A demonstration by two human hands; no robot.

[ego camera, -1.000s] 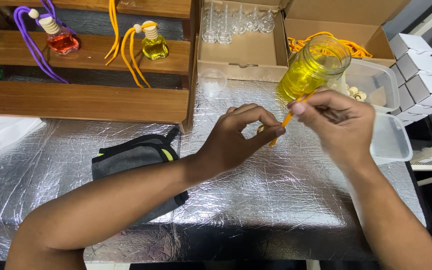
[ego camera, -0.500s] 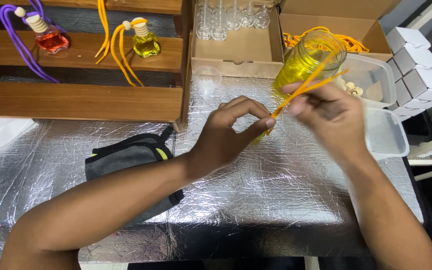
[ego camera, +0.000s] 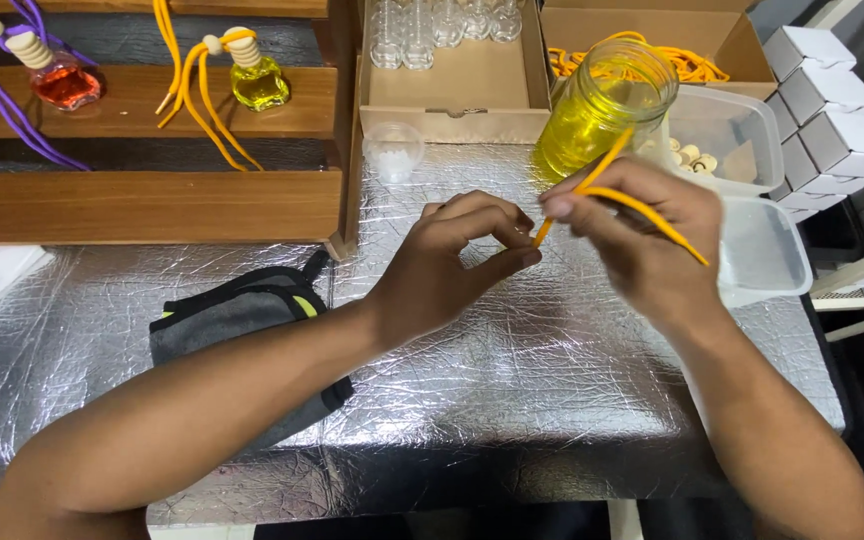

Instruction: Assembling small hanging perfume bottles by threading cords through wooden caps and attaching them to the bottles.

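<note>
So both hands are up over the middle of the foil-covered table (ego camera: 572, 400), working a length of orange cord (ego camera: 642, 205). The right hand (ego camera: 642, 240) has it pinched between thumb and fingertips, one strand poking up toward the jar and the other trailing off over the back of the hand to the right. The left hand (ego camera: 457, 265) sits just left of that grip, fingers curled and pinched tight, tips meeting the lower end of the cord. Something small may be inside that pinch, but I honestly can't tell, the fingers hide it.

My read: this is the threading bit, with the cord end being fed into or through whatever the left fingers are steadying. The next move probably needs a fine, steady push with both pinches staying close, since a limp cord tip buckles easily.

Containers around them:
- just behind the right hand's grip, a glass jar (ego camera: 602, 110) holding yellow liquid
- right of that grip, two clear plastic tubs (ego camera: 752, 170); the far one has small pale beads in a corner, the near one looks bare
- behind the jar, a cardboard box (ego camera: 642, 30) with more orange cords
- up behind the left grip, a shallow carton (ego camera: 457, 85) with empty little glass bottles along its back
- a small clear cup (ego camera: 393, 150) in front of it
</note>
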